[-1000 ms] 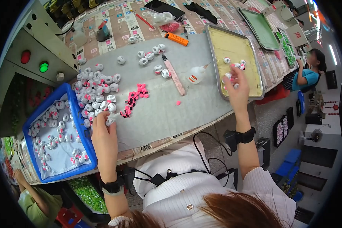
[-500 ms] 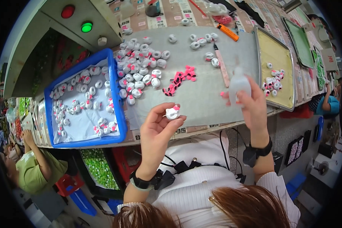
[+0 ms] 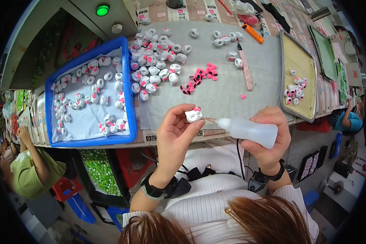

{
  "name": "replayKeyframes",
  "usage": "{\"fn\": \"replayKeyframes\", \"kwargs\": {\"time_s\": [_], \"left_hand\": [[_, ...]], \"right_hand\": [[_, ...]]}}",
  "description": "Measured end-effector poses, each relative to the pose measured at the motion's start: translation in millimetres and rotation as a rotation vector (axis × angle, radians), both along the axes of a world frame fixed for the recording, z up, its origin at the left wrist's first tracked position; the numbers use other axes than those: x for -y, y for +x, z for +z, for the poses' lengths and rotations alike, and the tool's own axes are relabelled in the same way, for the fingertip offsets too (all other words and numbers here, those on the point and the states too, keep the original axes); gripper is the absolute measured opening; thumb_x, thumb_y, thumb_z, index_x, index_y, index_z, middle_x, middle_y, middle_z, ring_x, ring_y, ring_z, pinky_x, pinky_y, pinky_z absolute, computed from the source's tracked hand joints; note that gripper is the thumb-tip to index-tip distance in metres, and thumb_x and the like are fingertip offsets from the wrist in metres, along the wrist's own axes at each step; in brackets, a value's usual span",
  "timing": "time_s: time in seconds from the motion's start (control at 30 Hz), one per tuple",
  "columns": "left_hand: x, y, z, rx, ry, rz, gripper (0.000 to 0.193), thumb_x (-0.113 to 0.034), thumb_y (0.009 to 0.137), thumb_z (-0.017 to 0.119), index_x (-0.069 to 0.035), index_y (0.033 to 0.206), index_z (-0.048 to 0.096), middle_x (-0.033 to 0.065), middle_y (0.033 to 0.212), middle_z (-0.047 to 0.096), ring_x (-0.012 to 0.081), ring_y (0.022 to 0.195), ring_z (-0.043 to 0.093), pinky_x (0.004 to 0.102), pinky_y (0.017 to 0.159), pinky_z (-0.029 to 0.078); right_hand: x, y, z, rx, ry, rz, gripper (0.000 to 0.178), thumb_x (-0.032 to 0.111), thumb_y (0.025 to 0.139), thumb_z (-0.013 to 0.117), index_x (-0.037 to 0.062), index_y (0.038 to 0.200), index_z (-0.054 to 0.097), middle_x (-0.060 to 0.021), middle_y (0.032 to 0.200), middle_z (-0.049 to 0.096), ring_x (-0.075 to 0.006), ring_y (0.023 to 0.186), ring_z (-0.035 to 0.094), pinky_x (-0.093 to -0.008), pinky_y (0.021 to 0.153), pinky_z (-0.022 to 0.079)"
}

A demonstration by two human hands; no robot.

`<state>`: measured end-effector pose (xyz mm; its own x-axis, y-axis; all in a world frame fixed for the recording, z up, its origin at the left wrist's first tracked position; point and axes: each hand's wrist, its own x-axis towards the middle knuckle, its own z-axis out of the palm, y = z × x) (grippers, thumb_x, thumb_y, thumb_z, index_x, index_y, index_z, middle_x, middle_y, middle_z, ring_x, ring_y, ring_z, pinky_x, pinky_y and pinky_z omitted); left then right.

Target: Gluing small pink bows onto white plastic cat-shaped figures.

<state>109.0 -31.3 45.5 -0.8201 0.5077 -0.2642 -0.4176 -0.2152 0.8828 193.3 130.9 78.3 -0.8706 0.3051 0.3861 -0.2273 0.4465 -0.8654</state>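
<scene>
Fingers of the left hand, in the head view, pinch a small white rounded bead with a pink bow, held up by the near edge of the patterned table. Those of the right hand grasp a translucent white plastic squeeze bottle with a narrow tan tip. The bottle leans almost level, its tip pointing left at the bead; whether the two touch is too small to tell.

Farther off, a grey sheet covers part of the table. On it, small pink and black pieces lie in a cluster, with a pink stick with a black end to their right. To their left is a heap of white beads with pink bows, and beside that a blue plastic tray holds more. At right, a yellow-lined metal tray carries a small group of similar beads.
</scene>
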Motion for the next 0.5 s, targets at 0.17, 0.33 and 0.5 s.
{"fn": "replayKeyframes", "kwargs": {"time_s": [0.17, 0.33, 0.5], "left_hand": [[0.2, 0.8, 0.0, 0.001, 0.013, 0.009, 0.030, 0.004, 0.076, 0.056, 0.003, 0.104, 0.045, 0.0080, 0.095, 0.053, 0.0116, 0.087, 0.053, 0.0228, 0.077, 0.043], [-0.3, 1.1, 0.5, 0.002, 0.018, 0.008, 0.030, 0.004, 0.076, 0.056, 0.003, 0.104, 0.045, 0.0082, 0.095, 0.053, 0.0118, 0.087, 0.053, 0.0230, 0.077, 0.044], [-0.5, 1.3, 0.9, 0.000, 0.019, -0.003, 0.030, 0.005, 0.076, 0.056, 0.003, 0.104, 0.045, 0.0082, 0.095, 0.053, 0.0118, 0.087, 0.053, 0.0231, 0.076, 0.044]], "right_hand": [[0.2, -0.2, -0.9, 0.001, 0.021, -0.015, 0.044, 0.015, 0.057, 0.078, 0.0031, 0.088, 0.050, -0.0074, 0.077, 0.051, -0.0141, 0.064, 0.049, -0.0237, 0.056, 0.038], [0.6, -0.6, -2.0, 0.014, 0.049, -0.021, 0.043, 0.015, 0.056, 0.078, 0.0032, 0.087, 0.051, -0.0075, 0.076, 0.051, -0.0141, 0.062, 0.049, -0.0237, 0.055, 0.039], [1.6, -2.8, -0.4, 0.018, 0.042, -0.013, 0.043, 0.015, 0.056, 0.078, 0.0031, 0.087, 0.051, -0.0077, 0.075, 0.052, -0.0140, 0.062, 0.050, -0.0234, 0.055, 0.039]]}}
